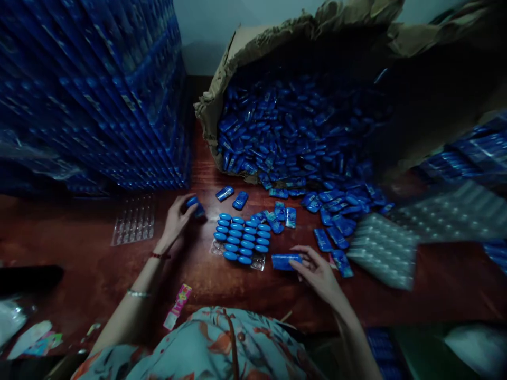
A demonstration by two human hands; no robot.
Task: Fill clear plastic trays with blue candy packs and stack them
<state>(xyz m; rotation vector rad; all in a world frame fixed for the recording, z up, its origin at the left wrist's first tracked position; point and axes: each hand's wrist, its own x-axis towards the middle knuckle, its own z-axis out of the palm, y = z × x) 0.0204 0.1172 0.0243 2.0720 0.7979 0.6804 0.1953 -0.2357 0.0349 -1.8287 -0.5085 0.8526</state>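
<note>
My left hand (178, 215) pinches a small dark blue packet (196, 207) between thumb and fingers, just above the wooden table. My right hand (315, 269) grips another blue packet (284, 262), held flat, with the thumb on its near side. Between the hands lies a clear plastic tray (258, 262) with several bright blue oval pieces (241, 237) standing in rows. Some of its cups at the left and right corners show bare. Two loose blue packets (233, 198) lie behind the tray, and more (283, 214) are at its far right.
A torn cardboard box (227, 58) on its side spills a heap of blue packets (285, 126). Tall stacks of filled blue trays (119, 105) stand at left. Clear trays (382, 250) pile up at right; one clear tray (133, 220) lies at left. A pink strip (178, 306) lies near the table's edge.
</note>
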